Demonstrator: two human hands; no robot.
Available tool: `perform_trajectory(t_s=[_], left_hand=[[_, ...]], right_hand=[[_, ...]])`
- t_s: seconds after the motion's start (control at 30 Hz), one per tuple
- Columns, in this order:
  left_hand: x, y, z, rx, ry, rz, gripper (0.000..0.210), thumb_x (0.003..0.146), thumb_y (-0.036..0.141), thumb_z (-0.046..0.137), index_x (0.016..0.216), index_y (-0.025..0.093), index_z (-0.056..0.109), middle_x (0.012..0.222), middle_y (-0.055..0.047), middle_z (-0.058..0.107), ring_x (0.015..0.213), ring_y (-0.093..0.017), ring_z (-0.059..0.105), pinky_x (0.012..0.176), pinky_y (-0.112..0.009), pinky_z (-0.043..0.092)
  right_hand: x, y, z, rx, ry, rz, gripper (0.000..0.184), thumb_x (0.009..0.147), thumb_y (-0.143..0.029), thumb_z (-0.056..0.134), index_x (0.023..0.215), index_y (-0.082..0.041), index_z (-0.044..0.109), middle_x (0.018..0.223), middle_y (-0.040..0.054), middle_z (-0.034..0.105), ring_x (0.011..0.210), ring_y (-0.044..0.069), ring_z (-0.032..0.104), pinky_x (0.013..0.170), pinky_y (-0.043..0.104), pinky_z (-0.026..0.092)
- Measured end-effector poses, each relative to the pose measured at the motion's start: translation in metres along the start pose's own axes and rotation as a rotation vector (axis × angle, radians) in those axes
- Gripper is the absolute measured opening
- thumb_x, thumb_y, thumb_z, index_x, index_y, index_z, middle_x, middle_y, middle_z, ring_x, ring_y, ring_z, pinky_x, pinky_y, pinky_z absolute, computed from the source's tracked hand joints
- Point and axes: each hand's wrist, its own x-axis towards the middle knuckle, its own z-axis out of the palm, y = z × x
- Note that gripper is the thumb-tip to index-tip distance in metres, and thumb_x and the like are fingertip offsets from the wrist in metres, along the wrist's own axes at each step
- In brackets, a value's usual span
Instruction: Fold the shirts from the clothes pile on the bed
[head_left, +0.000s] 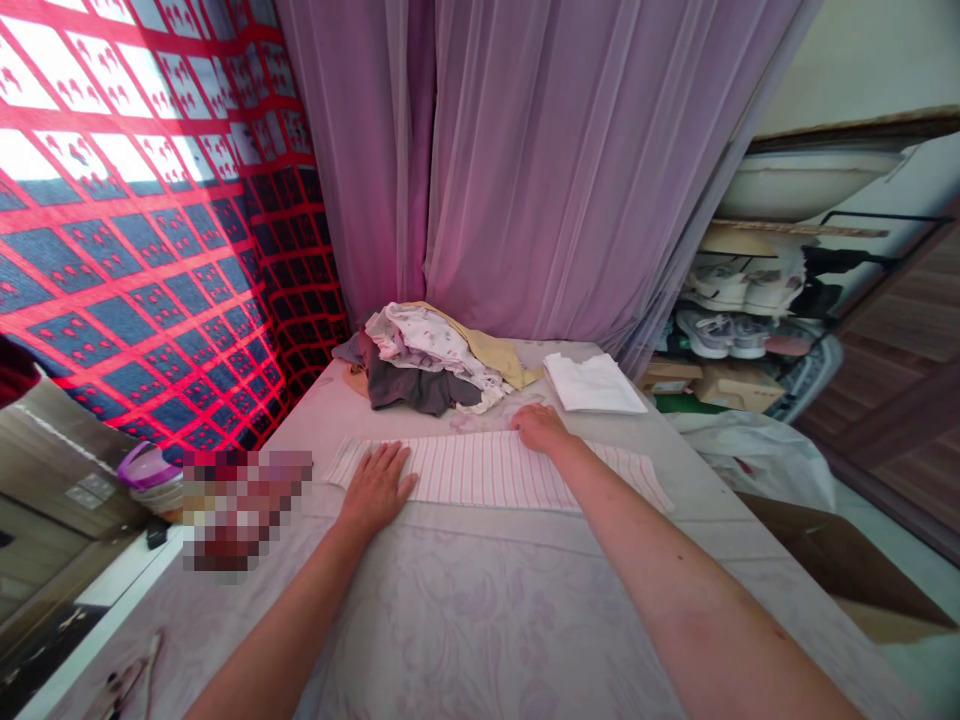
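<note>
No lettering, brand name or number could be read around the bed. A small cardboard box below the gray sneakers bore a pale patch resembling a label, its print too small to make out. A red mark on the clear plastic bag beside the bed was blurred beyond reading, and the red motifs repeated across the checked curtain at left formed no recognizable letters or numerals.
</note>
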Motion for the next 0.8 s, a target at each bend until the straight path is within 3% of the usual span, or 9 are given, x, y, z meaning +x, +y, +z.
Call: perform_trajectory(t_s=[0.2, 0.37, 0.47, 0.57, 0.7, 0.8], left_hand=[[0.0, -0.002, 0.005, -0.024, 0.032, 0.001, 0.054, 0.091, 0.048, 0.033, 0.134, 0.019, 0.049, 0.142, -0.01, 0.047, 0.133, -0.028, 0.038, 0.11, -0.047, 0.028], [-0.001, -0.003, 0.007, -0.043, 0.06, 0.012, 0.052, 0.091, 0.047, 0.035, 0.133, 0.02, 0.049, 0.142, -0.01, 0.047, 0.133, -0.027, 0.039, 0.11, -0.047, 0.028], [-0.001, -0.001, 0.004, -0.034, 0.051, 0.013, 0.052, 0.092, 0.047, 0.035, 0.133, 0.019, 0.049, 0.142, -0.01, 0.047, 0.133, -0.027, 0.038, 0.11, -0.047, 0.027], [-0.002, 0.001, 0.001, -0.024, 0.012, -0.008, 0.052, 0.091, 0.046, 0.036, 0.134, 0.018, 0.048, 0.142, -0.01, 0.047, 0.133, -0.027, 0.038, 0.11, -0.046, 0.027], [-0.002, 0.002, 0.0, -0.035, 0.003, -0.016, 0.051, 0.091, 0.047, 0.036, 0.133, 0.02, 0.049, 0.141, -0.01, 0.048, 0.132, -0.027, 0.039, 0.11, -0.047, 0.026], [-0.002, 0.001, 0.001, -0.046, 0.021, -0.022, 0.05, 0.091, 0.048, 0.037, 0.133, 0.023, 0.049, 0.142, -0.009, 0.046, 0.133, -0.027, 0.038, 0.111, -0.046, 0.025]], right_hand=[[-0.01, 0.004, -0.008, -0.115, -0.06, -0.097, 0.033, 0.08, -0.012, 0.045, 0.098, -0.024, 0.07, 0.112, 0.0074, 0.066, 0.111, 0.022, 0.05, 0.093, 0.036, 0.03], [-0.003, 0.004, -0.012, -0.177, -0.121, -0.094, 0.033, 0.08, -0.013, 0.048, 0.102, -0.024, 0.07, 0.114, 0.0096, 0.066, 0.112, 0.024, 0.051, 0.097, 0.039, 0.028], [0.004, 0.006, -0.015, -0.181, -0.143, -0.045, 0.024, 0.08, -0.022, 0.054, 0.095, -0.021, 0.072, 0.11, 0.0118, 0.067, 0.112, 0.027, 0.053, 0.099, 0.042, 0.028], [0.009, 0.01, -0.014, -0.138, -0.14, 0.025, 0.026, 0.083, -0.033, 0.052, 0.093, -0.019, 0.072, 0.108, 0.013, 0.068, 0.108, 0.028, 0.056, 0.095, 0.043, 0.033], [0.01, 0.013, 0.0, -0.032, -0.055, 0.163, 0.034, 0.086, -0.036, 0.048, 0.11, -0.019, 0.065, 0.116, 0.0121, 0.064, 0.106, 0.024, 0.058, 0.086, 0.036, 0.04], [0.003, 0.007, 0.015, 0.047, 0.058, 0.29, 0.038, 0.087, -0.028, 0.045, 0.122, -0.019, 0.056, 0.118, 0.0118, 0.062, 0.106, 0.022, 0.058, 0.082, 0.032, 0.041]])
